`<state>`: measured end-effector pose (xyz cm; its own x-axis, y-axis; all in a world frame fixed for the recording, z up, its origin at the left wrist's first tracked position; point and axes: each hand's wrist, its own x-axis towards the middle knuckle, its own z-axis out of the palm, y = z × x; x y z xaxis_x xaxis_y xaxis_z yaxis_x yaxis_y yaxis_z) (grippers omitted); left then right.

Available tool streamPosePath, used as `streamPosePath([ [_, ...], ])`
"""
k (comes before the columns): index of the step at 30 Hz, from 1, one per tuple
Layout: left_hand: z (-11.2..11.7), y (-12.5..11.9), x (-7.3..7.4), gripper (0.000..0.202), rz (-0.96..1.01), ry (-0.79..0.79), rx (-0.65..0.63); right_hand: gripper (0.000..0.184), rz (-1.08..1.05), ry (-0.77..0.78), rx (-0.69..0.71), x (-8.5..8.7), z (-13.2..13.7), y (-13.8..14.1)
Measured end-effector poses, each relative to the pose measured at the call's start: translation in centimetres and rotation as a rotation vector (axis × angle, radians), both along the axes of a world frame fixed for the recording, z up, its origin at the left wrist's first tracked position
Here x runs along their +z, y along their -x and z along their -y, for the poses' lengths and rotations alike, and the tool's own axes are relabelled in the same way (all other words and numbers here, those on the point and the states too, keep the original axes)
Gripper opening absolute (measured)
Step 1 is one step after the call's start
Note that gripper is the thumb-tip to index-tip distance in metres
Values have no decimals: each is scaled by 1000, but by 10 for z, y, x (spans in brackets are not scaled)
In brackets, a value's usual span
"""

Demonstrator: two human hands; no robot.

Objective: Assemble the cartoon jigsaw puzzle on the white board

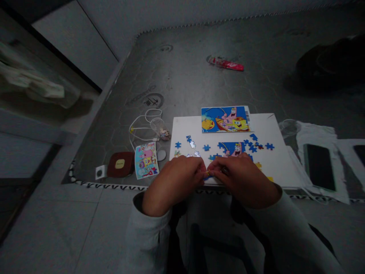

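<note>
My left hand (pixel 173 182) and my right hand (pixel 242 179) meet at the near edge of a white board (pixel 270 160), fingers pinched together on a small yellow and blue puzzle piece (pixel 207 174) between them. Just beyond my hands lies a partly joined cartoon puzzle section (pixel 235 147), with several loose blue pieces (pixel 207 147) scattered around it. A colour reference picture (pixel 225 119) lies at the board's far edge.
The board rests on a grey patterned mat (pixel 185 76). Left of it lie a cartoon card (pixel 146 160), a dark red case (pixel 120 164), a white cable (pixel 142 125) and a small clear bag (pixel 161 129). A red wrapper (pixel 226 64) lies farther back. A dark phone (pixel 319 165) sits right.
</note>
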<state>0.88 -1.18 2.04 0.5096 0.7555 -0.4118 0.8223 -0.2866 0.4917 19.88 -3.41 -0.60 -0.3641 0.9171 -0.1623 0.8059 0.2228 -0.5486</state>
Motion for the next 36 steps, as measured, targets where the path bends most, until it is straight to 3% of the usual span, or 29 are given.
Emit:
streamPosePath([
  [16,-5,-9,-1,10,-156,-56,198,8,112,-95,3,-8,4,9],
  [22,-4,-7,5,8,-175,-66,251,6,121,-91,-23,-2,1,5],
  [36,-2,-10,-2,9,-202,-47,192,6,140,-45,6,-5,3,6],
])
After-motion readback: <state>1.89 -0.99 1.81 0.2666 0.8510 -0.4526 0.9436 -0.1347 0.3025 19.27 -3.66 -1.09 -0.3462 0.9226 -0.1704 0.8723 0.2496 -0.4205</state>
